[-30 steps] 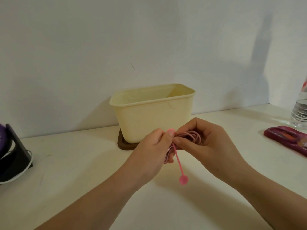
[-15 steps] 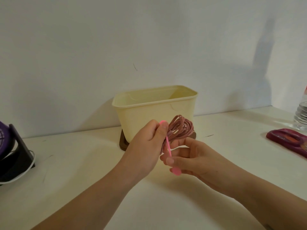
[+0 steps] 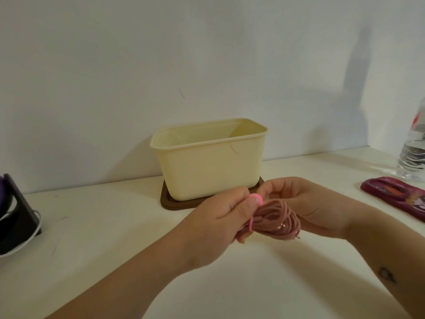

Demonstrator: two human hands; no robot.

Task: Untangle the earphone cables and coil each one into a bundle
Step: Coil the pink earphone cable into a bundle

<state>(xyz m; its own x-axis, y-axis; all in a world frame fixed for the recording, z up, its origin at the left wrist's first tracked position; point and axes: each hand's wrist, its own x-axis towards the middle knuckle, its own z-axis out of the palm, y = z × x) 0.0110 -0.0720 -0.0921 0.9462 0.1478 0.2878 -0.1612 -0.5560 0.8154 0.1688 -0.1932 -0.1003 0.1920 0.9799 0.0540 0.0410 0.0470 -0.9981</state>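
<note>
A coiled bundle of dusty-pink earphone cable (image 3: 277,221) hangs between my two hands above the table. A bright pink silicone tie (image 3: 253,223) is wrapped around its left end, and its round tip (image 3: 325,197) sits by my left thumb. My left hand (image 3: 224,223) pinches the tie and the bundle's left end. My right hand (image 3: 308,206) curls behind the bundle, its fingers by the tie's tip. A metal plug end (image 3: 298,237) pokes out at the bundle's lower right.
A cream plastic tub (image 3: 211,171) stands on a brown lid (image 3: 166,200) against the wall just behind my hands. A dark stand with a white cord (image 3: 18,217) sits at far left. A magenta case (image 3: 395,198) and a clear bottle (image 3: 412,155) lie at right.
The pink tie, which hung down loose, is now wrapped around the bundle's end. The bundle has dropped from upright to lying sideways, and my right hand moved from below it to behind it.
</note>
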